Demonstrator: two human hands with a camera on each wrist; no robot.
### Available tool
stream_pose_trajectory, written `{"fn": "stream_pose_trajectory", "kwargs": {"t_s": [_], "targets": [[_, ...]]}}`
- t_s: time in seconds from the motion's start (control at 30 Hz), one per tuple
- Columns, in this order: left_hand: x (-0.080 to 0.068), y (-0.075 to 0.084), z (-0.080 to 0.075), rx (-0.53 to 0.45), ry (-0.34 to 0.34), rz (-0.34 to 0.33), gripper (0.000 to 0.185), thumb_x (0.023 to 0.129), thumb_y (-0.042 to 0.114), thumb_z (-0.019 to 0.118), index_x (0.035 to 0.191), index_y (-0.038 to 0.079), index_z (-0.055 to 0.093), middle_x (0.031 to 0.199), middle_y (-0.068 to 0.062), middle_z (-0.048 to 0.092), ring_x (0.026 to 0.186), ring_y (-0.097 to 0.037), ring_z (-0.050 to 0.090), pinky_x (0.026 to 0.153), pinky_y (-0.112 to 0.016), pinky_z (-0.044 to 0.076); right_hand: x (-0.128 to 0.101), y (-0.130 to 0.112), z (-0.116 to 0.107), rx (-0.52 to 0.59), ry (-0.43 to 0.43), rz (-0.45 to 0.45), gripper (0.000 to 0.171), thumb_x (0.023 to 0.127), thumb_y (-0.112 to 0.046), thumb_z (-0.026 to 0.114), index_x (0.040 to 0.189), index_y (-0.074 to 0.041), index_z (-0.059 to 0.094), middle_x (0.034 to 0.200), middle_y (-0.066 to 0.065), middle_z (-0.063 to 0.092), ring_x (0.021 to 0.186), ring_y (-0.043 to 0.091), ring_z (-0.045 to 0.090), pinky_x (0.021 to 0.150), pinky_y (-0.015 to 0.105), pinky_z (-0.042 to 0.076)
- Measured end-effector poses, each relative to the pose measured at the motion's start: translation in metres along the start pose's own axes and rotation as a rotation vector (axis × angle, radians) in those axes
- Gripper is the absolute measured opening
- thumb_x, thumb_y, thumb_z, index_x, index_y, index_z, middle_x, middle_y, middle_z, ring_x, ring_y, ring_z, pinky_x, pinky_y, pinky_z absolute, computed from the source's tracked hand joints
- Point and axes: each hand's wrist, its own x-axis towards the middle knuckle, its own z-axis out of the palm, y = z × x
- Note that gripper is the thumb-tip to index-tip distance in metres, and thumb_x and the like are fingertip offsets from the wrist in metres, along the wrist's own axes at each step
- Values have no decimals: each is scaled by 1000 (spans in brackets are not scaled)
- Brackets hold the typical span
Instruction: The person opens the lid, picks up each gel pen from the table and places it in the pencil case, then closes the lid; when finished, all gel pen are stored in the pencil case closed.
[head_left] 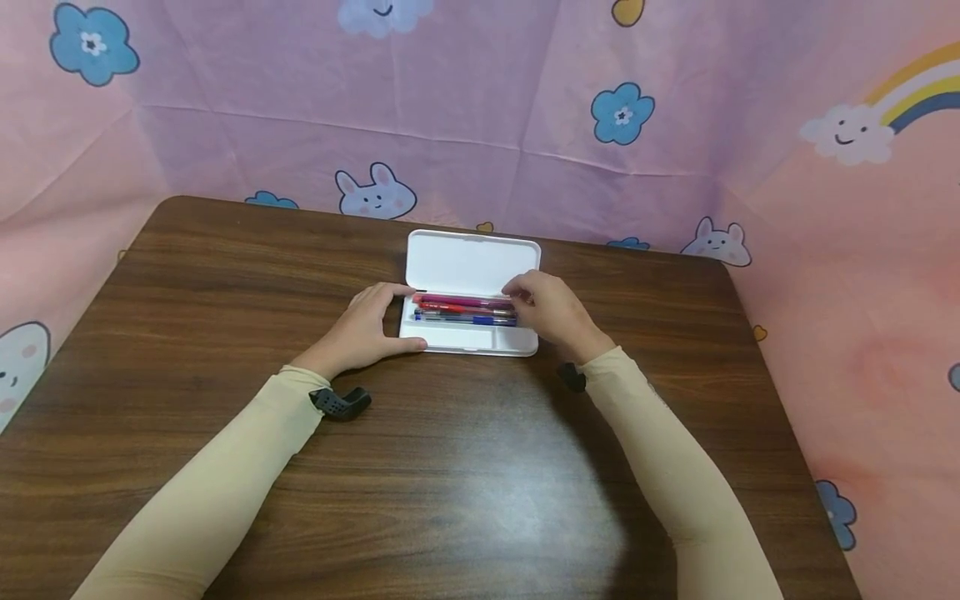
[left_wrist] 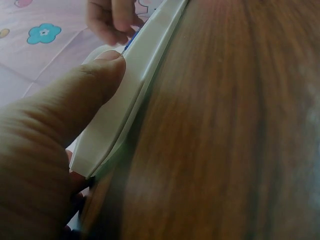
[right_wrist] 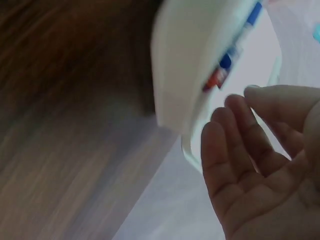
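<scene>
A white pencil case (head_left: 472,262) lies open at the middle back of a brown wooden table (head_left: 450,483), its lid laid flat behind the tray. Red and blue pens (head_left: 465,310) lie side by side in the tray. My left hand (head_left: 401,318) grips the case's left end, thumb (left_wrist: 100,75) on the front rim (left_wrist: 145,65) and fingers at the back. My right hand (head_left: 525,300) hovers at the right end, fingertips by the pens' tips. In the right wrist view its fingers (right_wrist: 245,135) are loosely curved beside the case (right_wrist: 190,65) and hold nothing; the pens (right_wrist: 225,65) show inside.
A pink cloth (head_left: 225,100) printed with flowers, rabbits and clouds hangs behind the table and down both sides. Bare tabletop stretches in front of the case and to its left and right. Black camera mounts (head_left: 341,402) sit on both wrists.
</scene>
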Motion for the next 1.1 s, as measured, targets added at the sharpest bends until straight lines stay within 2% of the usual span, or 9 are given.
{"fn": "stream_pose_trajectory", "kwargs": {"t_s": [0.13,0.23,0.33,0.4,0.53,0.67,0.8,0.9,1.1], "targets": [[0,2,-1,-23,-4,-1,106,79,63,82,158,14,32,158,-11,41,152,-37,27,122,-64,20,-12,13,-6,216,159,83,19,101,-10,65,117,-4,72,114,10,70,101,25,65,91,40,56],[-1,2,-2,-66,1,4,114,80,59,84,163,15,20,155,-10,45,153,-38,25,121,-66,20,-19,23,-8,379,214,188,23,100,-10,64,121,-1,67,111,13,67,97,26,65,86,40,58],[-1,3,-6,-115,38,16,109,87,51,81,164,14,14,152,-11,47,149,-38,31,120,-65,25,-23,31,-7,493,170,279,29,100,-8,63,128,1,61,111,16,63,94,29,64,83,42,60],[-1,5,-9,-158,84,0,96,93,45,76,163,12,18,151,-14,48,144,-36,40,116,-60,35,-25,35,-6,545,110,321,34,101,-7,62,134,1,56,114,16,61,98,30,64,85,43,61],[-1,12,-15,-306,123,-80,76,103,42,63,161,9,25,145,-17,52,125,-32,57,97,-48,55,-27,36,-3,614,20,354,44,102,-2,59,144,1,48,121,19,57,106,32,63,88,44,61],[-2,15,-20,-448,30,-169,77,107,41,57,164,9,18,144,-21,53,120,-33,63,83,-35,62,-29,33,1,637,-28,345,53,99,4,59,150,2,44,125,24,56,111,35,63,90,45,61],[-4,16,-24,-493,-96,-213,76,108,30,56,166,10,12,150,-21,46,131,-34,56,90,-26,59,-31,34,7,584,-55,335,57,99,4,60,153,2,42,123,23,57,111,32,62,92,42,60],[-3,18,-25,-472,-161,-209,74,108,17,56,167,11,11,153,-20,42,136,-33,50,98,-28,54,-31,36,9,566,-52,327,57,98,4,60,153,0,44,118,20,58,105,29,62,89,40,61],[0,20,-26,-460,-173,-201,74,106,7,56,167,14,15,148,-19,43,133,-33,47,108,-43,44,-28,42,11,635,-73,270,61,98,9,57,156,-4,42,115,21,54,97,28,59,80,35,62]]}}
